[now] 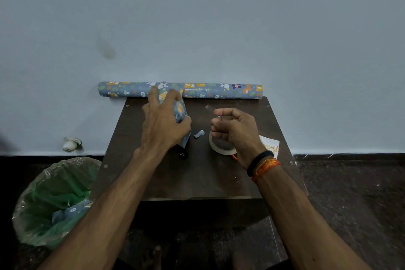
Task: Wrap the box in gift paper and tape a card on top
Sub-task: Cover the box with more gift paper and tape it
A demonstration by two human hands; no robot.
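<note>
The box (180,114), wrapped in blue animal paper, sits on the far left part of the dark table (192,177). The left hand (163,120) lies over it with fingers curled around it. To its right, the right hand (234,129) pinches a clear strip of tape (210,108). The tape roll (221,146) lies under that hand. The card (270,146) is at the right edge. A paper scrap (199,133) lies between the hands. The paper roll (180,90) rests along the far edge by the wall. A green bin (52,199) stands on the floor, left.

Left hand (163,120) gripping the wrapped box (180,114) on the table (197,177), right hand (235,130) pinching tape strip (211,108).
</note>
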